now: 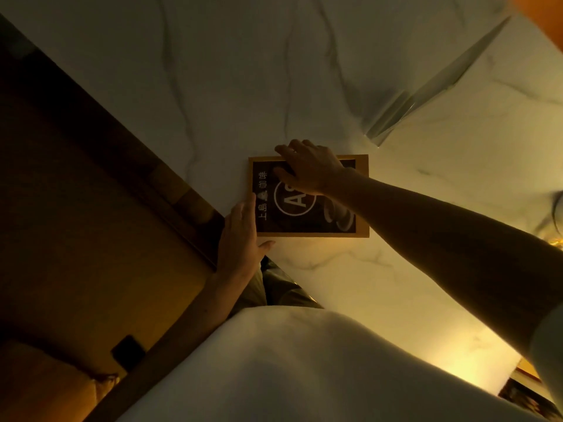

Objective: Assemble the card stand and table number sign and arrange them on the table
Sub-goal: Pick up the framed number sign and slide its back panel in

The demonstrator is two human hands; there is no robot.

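A table number sign (307, 220) lies flat on the white marble table (243, 86). It has a light wooden frame and a dark card with a circled letter A and white characters. My right hand (307, 166) rests palm down on the sign's far edge, fingers spread over the frame and covering part of the circle. My left hand (240, 236) lies flat against the sign's left edge at the table's corner, thumb under the near edge. A clear acrylic card stand (426, 92) lies on the table to the far right.
The table's edge runs diagonally at the left, with a dark wooden floor or bench (76, 208) below it. My white shirt (289, 360) fills the bottom of the view. A dim lamp glow lights the table's right side.
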